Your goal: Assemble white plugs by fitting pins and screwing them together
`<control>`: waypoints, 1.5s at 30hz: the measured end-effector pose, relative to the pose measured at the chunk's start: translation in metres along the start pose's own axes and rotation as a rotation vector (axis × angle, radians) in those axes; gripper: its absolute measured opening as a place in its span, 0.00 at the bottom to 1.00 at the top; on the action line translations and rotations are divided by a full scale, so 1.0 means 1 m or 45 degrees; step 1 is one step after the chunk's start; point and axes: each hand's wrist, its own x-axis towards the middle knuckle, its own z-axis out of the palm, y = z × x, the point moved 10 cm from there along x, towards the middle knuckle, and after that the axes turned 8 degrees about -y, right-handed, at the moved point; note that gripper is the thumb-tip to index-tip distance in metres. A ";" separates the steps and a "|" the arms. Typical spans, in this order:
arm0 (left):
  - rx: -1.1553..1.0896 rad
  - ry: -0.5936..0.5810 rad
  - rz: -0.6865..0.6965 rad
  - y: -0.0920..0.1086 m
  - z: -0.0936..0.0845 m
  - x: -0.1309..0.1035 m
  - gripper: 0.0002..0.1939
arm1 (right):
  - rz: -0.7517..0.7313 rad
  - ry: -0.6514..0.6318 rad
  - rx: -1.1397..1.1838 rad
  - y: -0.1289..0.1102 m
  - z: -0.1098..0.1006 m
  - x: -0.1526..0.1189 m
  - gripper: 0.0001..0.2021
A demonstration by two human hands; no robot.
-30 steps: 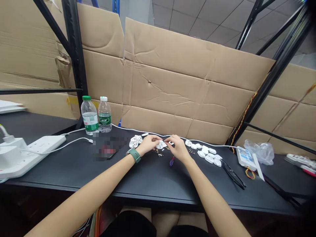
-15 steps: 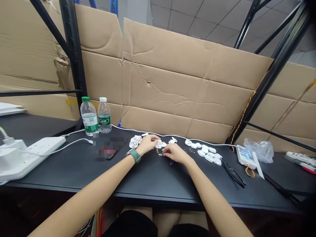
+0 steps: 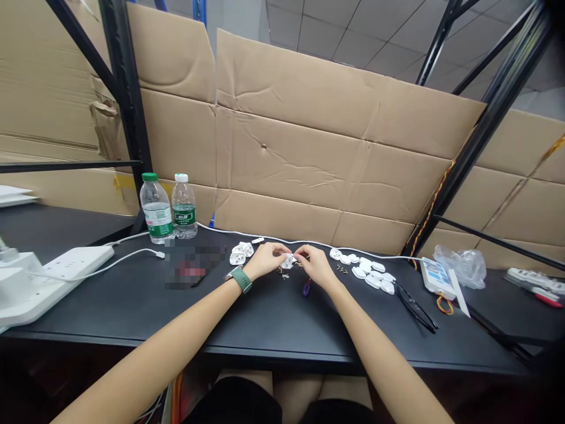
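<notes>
My left hand [image 3: 266, 259], with a green-strapped watch at the wrist, pinches a small white plastic socket piece [image 3: 288, 261] with holes in its face. From the other side my right hand [image 3: 314, 263] comes up to that piece, thumb and fingertips closed together. Whatever those fingertips hold is too small to make out. A purple-handled screwdriver [image 3: 306, 288] lies just below the right hand, its far end hidden by the hand. Small metal parts and white bits are scattered under the fingers.
More white socket pieces [image 3: 238, 257] lie to the left, and several white covers [image 3: 373, 277] to the right by small brass-coloured parts [image 3: 342, 269]. Black glasses [image 3: 415, 309], two bottles [image 3: 158, 215], a power strip [image 3: 75, 268] and a white device [image 3: 436, 278] share the black table.
My right hand has risen from the tabletop parts to meet the left at the white socket piece. The left hand has shifted slightly right with it. More of the screwdriver handle shows.
</notes>
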 end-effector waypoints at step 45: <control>-0.056 -0.079 -0.024 0.003 0.008 -0.004 0.20 | -0.034 -0.008 -0.086 -0.005 0.003 0.000 0.06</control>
